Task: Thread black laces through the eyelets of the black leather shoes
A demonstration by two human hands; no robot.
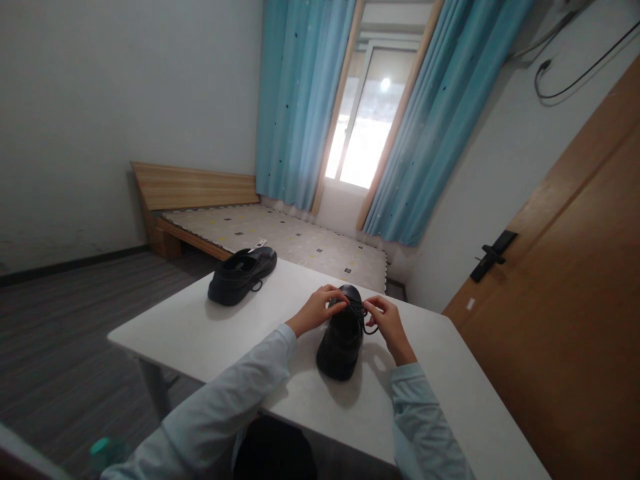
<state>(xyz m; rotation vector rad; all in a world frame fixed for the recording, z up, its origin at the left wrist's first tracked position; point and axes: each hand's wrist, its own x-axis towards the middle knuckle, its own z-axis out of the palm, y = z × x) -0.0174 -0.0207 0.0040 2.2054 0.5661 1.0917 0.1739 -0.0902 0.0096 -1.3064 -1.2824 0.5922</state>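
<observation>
A black lace-up shoe [340, 350] stands on the white table [300, 407], its heel toward me and its toe pointing away. From the left, my left hand [320, 310] reaches over the shoe's upper, thumb and fingers pinched at the lacing. My right hand [387, 321] is at the other side of the shoe, closed on the black shoelace [371, 329], part of which hangs in a loop beneath the fingers. The exact grip of the fingertips is too small to make out. A second black shoe [235, 283] lies farther left, a lace loop beside it.
Beyond the table is a wooden bed [200, 190] with a patterned mattress [300, 237]. Blue curtains [305, 100] flank a window [370, 113]. A wooden door [565, 300] with a black handle is on the right. A green-capped bottle [103, 453] is at lower left.
</observation>
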